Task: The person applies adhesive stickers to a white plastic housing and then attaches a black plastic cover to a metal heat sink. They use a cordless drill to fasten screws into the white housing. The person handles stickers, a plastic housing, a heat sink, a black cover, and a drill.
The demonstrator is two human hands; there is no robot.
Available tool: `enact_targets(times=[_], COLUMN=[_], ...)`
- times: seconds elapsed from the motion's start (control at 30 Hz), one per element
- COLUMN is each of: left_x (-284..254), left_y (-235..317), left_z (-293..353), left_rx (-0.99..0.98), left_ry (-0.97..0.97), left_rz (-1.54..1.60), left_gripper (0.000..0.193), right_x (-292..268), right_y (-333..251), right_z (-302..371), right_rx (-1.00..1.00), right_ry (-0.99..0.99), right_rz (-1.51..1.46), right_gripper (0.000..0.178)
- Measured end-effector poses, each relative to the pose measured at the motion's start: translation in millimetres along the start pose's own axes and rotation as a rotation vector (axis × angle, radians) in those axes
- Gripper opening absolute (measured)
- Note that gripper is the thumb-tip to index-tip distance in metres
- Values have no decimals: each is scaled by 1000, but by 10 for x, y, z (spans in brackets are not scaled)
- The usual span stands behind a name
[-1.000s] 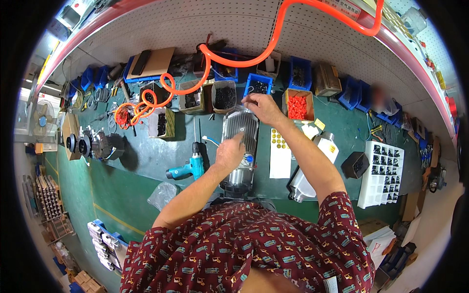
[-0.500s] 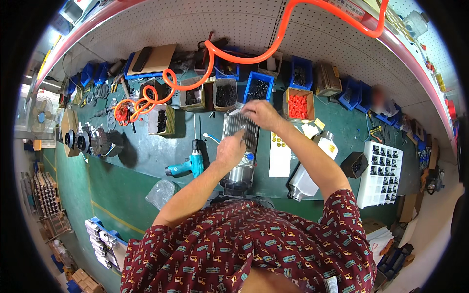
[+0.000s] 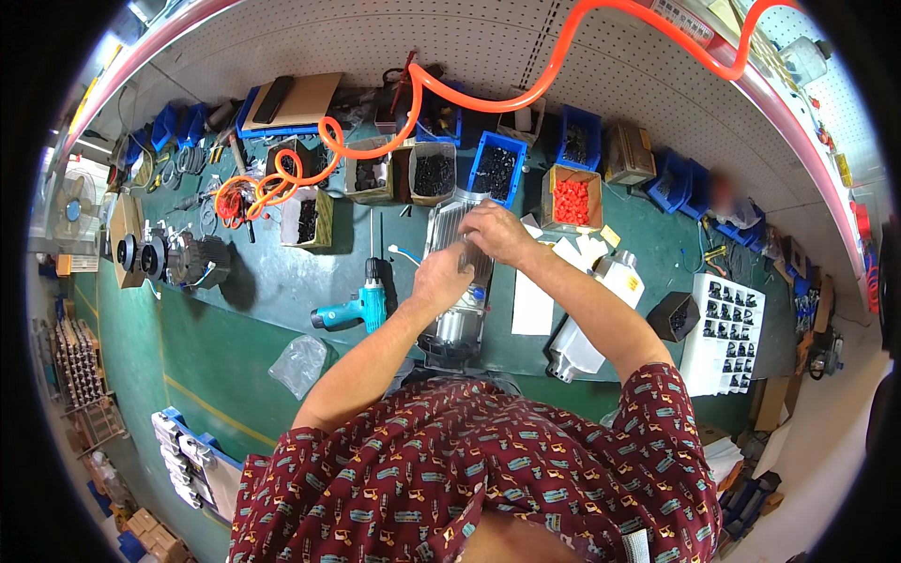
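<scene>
A silver finned motor stands lengthwise on the bench in front of me, its round end toward my body. My left hand is closed over the motor's middle, thumb and fingertips together. Just beyond it, my right hand is closed on the finned upper side, fingers bent down close to the left fingertips. Whatever small thing either hand pinches is hidden by the fingers. A short cable with a white end sticks out left of the motor. A teal power drill with a long bit lies to the left.
Behind the motor stand a blue bin of dark small parts and a box of red caps. A second silver housing and a white tray of black parts lie right. An orange coiled hose hangs overhead. Another motor stands left.
My right hand has come down and nearer, from the motor's far end to beside my left hand. The left hand stays at the motor's middle. The view has shifted slightly.
</scene>
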State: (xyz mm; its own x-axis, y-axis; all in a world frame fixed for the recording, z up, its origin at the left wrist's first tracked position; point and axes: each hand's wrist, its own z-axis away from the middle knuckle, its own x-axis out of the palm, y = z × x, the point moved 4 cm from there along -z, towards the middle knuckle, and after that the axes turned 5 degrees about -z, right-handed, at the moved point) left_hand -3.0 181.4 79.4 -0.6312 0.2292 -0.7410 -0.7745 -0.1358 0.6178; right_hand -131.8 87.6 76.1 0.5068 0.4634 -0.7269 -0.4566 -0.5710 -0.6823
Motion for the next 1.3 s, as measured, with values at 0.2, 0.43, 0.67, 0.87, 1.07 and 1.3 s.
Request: enact_targets(times=[0.2,0.43,0.67,0.87,1.07,1.3], left_x=[-151,-36,-10,29,47,-103], left_y=[71,-49,-100,-320,-408,-280], left_z=[266,429,423,478,401,629], left_rx=[-2,212,291,234,289,403], left_ry=[54,230,216,164,68,240], left_rz=[96,7,-73,188,332,175], left_gripper=[38,19,18,21,26,15], right_x=[9,14,-9,478,487,535], right_y=[-39,-95,-150,-380,-489,-391], right_z=[15,81,242,885,934,962], right_rx=[19,18,71,320,469,715], right_ry=[20,72,278,426,591,535], right_rz=[76,67,-75,-246,-328,-539], right_gripper=[13,12,20,42,69,88])
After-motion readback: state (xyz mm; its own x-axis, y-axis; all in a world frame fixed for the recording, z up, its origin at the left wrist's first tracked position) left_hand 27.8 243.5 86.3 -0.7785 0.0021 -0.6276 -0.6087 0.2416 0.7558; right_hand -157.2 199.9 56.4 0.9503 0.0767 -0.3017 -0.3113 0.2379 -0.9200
